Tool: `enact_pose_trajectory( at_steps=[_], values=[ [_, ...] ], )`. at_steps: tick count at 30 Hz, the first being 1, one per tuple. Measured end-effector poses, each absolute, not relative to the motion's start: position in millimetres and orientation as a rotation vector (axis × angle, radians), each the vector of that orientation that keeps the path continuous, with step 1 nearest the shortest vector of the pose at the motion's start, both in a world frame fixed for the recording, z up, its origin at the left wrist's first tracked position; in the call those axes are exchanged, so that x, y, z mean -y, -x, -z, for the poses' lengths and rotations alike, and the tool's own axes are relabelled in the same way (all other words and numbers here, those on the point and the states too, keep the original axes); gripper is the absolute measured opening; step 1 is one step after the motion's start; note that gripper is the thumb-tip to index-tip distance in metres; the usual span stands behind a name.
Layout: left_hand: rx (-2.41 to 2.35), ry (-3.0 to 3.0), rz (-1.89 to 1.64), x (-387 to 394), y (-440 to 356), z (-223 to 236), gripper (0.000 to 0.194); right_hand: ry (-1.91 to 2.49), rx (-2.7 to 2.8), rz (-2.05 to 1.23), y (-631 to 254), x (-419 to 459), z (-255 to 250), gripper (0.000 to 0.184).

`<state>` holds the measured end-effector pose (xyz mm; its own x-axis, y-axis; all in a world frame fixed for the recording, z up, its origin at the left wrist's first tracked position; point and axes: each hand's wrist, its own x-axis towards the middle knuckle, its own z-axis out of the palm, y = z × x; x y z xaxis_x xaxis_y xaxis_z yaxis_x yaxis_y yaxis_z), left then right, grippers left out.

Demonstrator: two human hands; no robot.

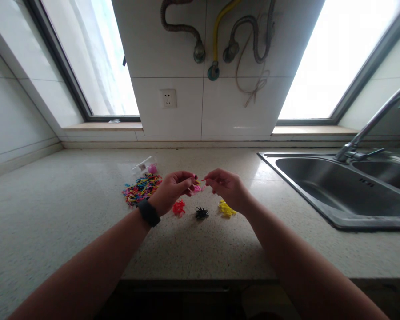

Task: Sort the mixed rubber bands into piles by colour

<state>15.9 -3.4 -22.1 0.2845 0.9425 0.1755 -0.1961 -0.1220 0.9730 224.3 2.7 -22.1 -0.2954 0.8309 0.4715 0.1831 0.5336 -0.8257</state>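
My left hand point(173, 189) and my right hand point(227, 186) meet above the speckled countertop point(53, 213), both pinched on small rubber bands point(198, 185), pink and red, held between their fingertips. A black watch sits on my left wrist. Left of the hands lies a mixed heap of coloured rubber bands point(142, 188). Below the hands sit three small sorted piles: red point(179, 207), black point(202, 213) and yellow point(226, 209).
A clear plastic bag with a pink item point(146, 167) lies behind the mixed heap. A steel sink point(346, 191) with a tap point(370, 126) fills the right. A wall socket point(168, 98) and hoses hang on the tiled wall between two windows.
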Motion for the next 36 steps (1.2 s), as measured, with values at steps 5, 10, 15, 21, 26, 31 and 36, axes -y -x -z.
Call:
enact_pose_trajectory(
  at_steps=[5, 10, 15, 21, 26, 31, 36],
  values=[
    [-0.761, -1.314, -1.172, 2, -12, 23, 0.019, 0.807, 1.737, -0.885, -224, 0, 17, 0.021],
    [-0.784, -1.314, -1.197, -2, -8, 23, 0.021, 0.79, 1.676, -0.926, -224, 1, 16, 0.022],
    [-0.822, -1.309, -1.23, -5, -5, 22, 0.021, 0.775, 1.645, -0.95, -224, 1, 14, 0.021],
    [-0.854, -1.316, -1.25, -8, -3, 25, 0.022, 0.772, 1.624, -0.93, -225, 3, 13, 0.019],
    [-0.856, -1.311, -1.26, -9, -2, 25, 0.023, 0.767, 1.613, -0.881, -229, 2, 12, 0.017],
    [-0.857, -1.32, -1.267, -10, -1, 24, 0.021, 0.784, 1.649, -0.802, -228, 3, 10, 0.015],
    [-0.864, -1.343, -1.288, -15, 2, 27, 0.022, 0.716, 1.799, -0.551, -218, 9, 9, 0.01]
  ],
)
